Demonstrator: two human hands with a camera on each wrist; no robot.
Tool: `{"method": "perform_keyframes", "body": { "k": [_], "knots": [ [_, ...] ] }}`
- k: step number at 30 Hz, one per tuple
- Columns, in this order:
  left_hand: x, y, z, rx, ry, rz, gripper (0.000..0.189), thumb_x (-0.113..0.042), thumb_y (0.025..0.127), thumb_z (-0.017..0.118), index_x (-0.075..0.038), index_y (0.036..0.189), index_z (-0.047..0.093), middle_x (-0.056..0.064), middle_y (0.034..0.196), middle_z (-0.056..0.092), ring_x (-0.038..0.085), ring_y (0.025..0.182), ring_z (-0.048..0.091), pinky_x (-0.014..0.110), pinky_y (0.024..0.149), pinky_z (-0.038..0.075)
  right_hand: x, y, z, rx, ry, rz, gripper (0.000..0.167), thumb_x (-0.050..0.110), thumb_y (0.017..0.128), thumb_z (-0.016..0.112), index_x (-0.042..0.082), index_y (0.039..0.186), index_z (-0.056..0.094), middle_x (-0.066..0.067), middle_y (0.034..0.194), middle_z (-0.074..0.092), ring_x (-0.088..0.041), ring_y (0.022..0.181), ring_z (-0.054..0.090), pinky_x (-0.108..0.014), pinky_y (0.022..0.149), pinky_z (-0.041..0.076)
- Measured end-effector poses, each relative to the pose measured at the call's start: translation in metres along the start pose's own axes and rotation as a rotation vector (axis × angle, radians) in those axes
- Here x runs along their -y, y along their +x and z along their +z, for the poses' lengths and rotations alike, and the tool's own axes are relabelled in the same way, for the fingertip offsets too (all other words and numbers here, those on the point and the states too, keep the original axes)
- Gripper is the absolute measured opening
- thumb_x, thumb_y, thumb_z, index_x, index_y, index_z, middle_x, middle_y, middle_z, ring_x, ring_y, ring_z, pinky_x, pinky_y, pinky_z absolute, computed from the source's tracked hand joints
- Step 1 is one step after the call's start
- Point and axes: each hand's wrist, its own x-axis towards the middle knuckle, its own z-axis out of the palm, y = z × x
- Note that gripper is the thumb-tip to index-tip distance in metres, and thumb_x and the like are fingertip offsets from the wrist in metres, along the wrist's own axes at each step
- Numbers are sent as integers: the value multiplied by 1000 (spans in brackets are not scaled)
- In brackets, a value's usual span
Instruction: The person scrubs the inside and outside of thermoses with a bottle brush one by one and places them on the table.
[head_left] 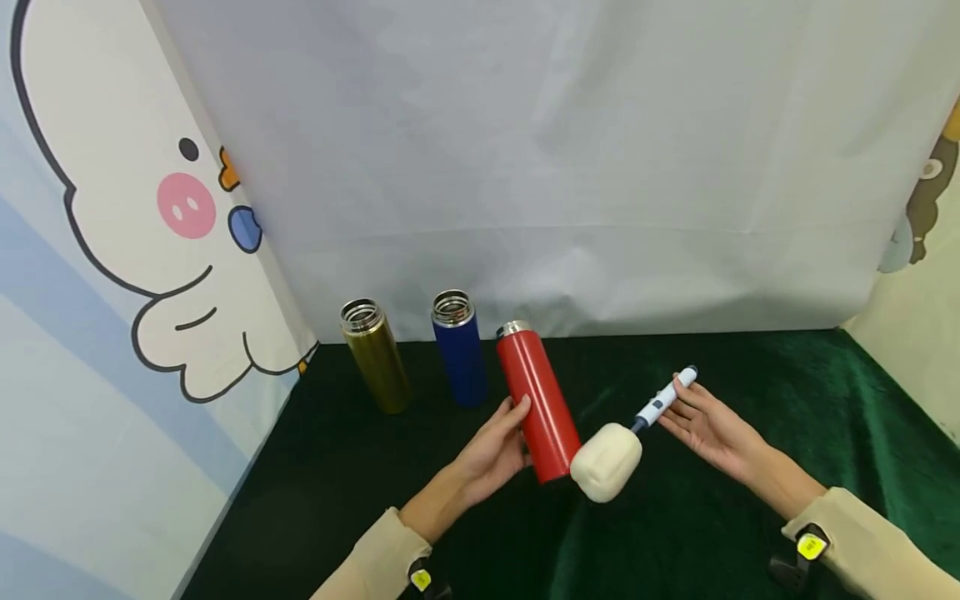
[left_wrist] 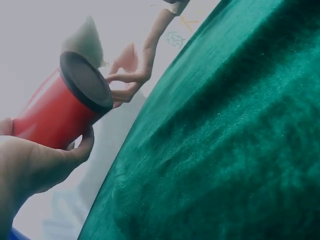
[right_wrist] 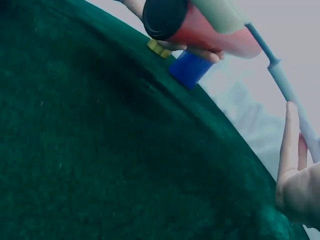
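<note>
My left hand grips a red metal bottle around its lower half. The bottle has no lid and leans with its steel mouth away from me; its dark base shows in the left wrist view. In my right hand, thumb and fingers pinch the pale blue handle of a bottle brush. Its cream sponge head points down to the left and overlaps the bottle's lower end in the head view. Across the right wrist view, the brush's thin dark neck runs from handle to sponge.
A gold bottle and a blue bottle stand upright and lidless at the back left. Dark green cloth covers the table. Behind it hangs a pale grey sheet, with a cartoon-printed panel on the left.
</note>
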Motion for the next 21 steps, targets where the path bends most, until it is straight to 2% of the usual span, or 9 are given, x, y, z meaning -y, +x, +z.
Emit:
{"method": "perform_keyframes", "body": {
  "k": [4, 7, 9, 14, 17, 21],
  "knots": [
    [0, 0, 0, -2, -36, 1, 59, -40, 109, 45, -26, 159, 17, 5, 150, 43, 21, 132, 48, 45, 109, 44, 0, 4, -3, 22, -17, 3, 16, 23, 111, 40, 22, 119, 53, -1, 113, 65, -14, 108, 68, -28, 99, 57],
    [0, -2, 1, 6, -40, -20, 60, -40, 109, 45, -25, 159, 18, 7, 153, 41, 22, 134, 47, 50, 116, 39, 3, 15, 3, -26, 23, -5, 12, 23, 110, 44, 21, 120, 49, -2, 112, 65, -14, 105, 69, -28, 97, 58],
    [1, -4, 1, 23, -18, -37, 59, -39, 109, 42, -23, 160, 19, 8, 155, 40, 22, 135, 46, 53, 118, 35, 5, 25, 11, -63, 57, -13, 15, 21, 108, 48, 21, 123, 44, -3, 111, 65, -15, 103, 70, -29, 95, 59],
    [5, -8, 1, 53, 65, -67, 54, -37, 111, 40, -21, 161, 25, 9, 158, 43, 22, 135, 49, 53, 111, 41, 12, 49, 30, -84, 255, -37, 31, 16, 105, 52, 22, 131, 35, -9, 108, 66, -22, 98, 72, -28, 103, 54],
    [6, -10, 1, 53, 54, -85, 54, -38, 110, 42, -24, 160, 27, 9, 156, 44, 23, 133, 51, 50, 106, 45, 14, 58, 35, -74, 389, -43, 35, 14, 105, 52, 22, 135, 36, -14, 108, 67, -26, 99, 73, -27, 113, 46],
    [4, -11, 0, 58, 19, -92, 55, -40, 110, 41, -24, 160, 25, 7, 154, 44, 23, 132, 50, 50, 107, 46, 11, 58, 36, -102, 439, -34, 44, 13, 104, 52, 24, 143, 33, -17, 105, 69, -27, 107, 73, -27, 117, 39]
  ]
}}
